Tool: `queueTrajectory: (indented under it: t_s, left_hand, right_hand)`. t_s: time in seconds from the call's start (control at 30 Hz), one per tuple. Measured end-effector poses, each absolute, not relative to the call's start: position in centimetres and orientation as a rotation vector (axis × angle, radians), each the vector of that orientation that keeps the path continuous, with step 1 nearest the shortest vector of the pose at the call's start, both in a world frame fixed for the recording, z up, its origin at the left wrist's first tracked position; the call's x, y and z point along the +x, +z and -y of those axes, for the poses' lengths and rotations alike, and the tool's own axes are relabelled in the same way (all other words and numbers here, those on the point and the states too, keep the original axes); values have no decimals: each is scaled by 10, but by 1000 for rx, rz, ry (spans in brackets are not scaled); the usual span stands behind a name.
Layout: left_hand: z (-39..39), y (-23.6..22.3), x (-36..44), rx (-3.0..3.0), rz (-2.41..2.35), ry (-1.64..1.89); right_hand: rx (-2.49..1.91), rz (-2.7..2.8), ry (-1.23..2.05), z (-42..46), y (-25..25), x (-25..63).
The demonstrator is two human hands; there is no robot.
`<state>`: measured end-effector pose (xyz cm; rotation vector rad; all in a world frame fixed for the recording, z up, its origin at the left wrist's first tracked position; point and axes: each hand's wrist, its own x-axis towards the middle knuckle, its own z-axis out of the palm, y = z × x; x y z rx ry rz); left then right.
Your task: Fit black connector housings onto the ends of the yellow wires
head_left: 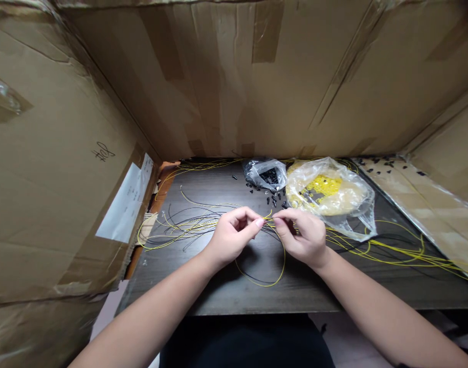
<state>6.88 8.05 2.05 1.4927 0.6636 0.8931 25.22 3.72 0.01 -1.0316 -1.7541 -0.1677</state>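
Observation:
My left hand (236,235) is closed, thumb and forefinger pressed together on a thin yellow wire (284,255). This wire hangs in a loop below both hands. Close beside it, my right hand (305,237) also pinches with thumb and forefinger; whatever is between those fingertips is too small to make out. The fingertips of the two hands are almost touching. Under and behind them, a bundle of yellow and black wires (402,259) runs across the dark table (218,299), with loose ends (172,225) fanned out on the left.
Behind the hands lie a clear bag of small black parts (266,174) and a larger plastic bag with tiny yellow pieces (324,186). Loose black parts (274,200) are scattered nearby. Cardboard walls (218,92) enclose the table's back and sides. More wires (203,166) run along the back.

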Motion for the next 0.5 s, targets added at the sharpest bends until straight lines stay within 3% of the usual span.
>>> queueTrajectory:
  t_s: [0.33,0.5]
  left_hand:
    - [-82,23,65,1569,-660,846]
    - [-84,23,64,1611,-669,861]
  right_hand:
    - [-1016,1737,-118,-37,0,254]
    - [-983,1740,88,-37,-2,256]
